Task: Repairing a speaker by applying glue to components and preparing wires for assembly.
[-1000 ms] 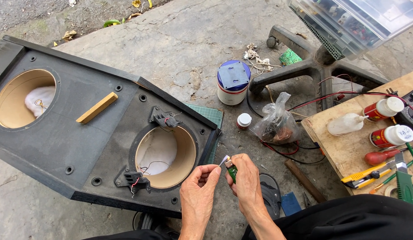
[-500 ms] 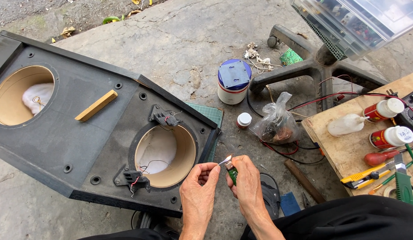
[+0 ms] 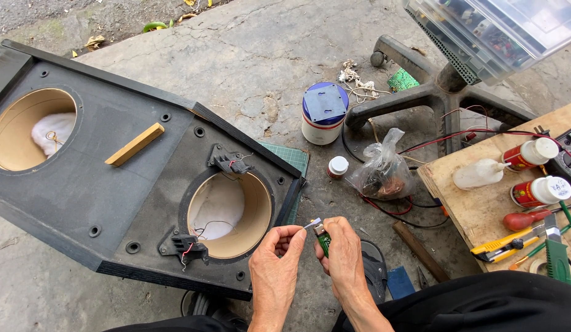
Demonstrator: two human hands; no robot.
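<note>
Fingers of my right hand (image 3: 346,257) pinch a green lighter (image 3: 322,238); my left hand (image 3: 277,265) pinches a thin wire tip (image 3: 312,224) at its top, at five o'clock from the speaker box (image 3: 113,184).

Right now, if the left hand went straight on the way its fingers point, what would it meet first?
The left hand points up and right, so it would first meet the small green lighter in the right hand. Beyond that, probably the clear plastic bag, though depth is unclear.
</note>
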